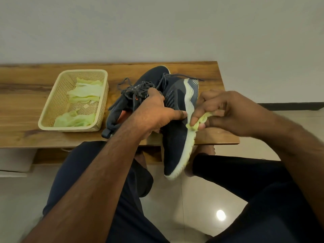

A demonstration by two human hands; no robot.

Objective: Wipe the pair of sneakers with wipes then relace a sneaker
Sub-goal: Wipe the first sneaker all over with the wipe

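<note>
I am sitting in what looks like a room of a home, most likely a hallway or living space. In front of my knees stands a low wooden desk point(175, 67) with a warm, strongly grained top, pushed against a plain pale wall point(157, 28). Under me the floor point(201, 199) is laid with glossy cream tiles that mirror a ceiling light as one bright spot, and a dark skirting strip point(289, 106) runs along the wall's foot. A small cream plastic basket point(52, 102) on the desk is an ordinary household item.
</note>
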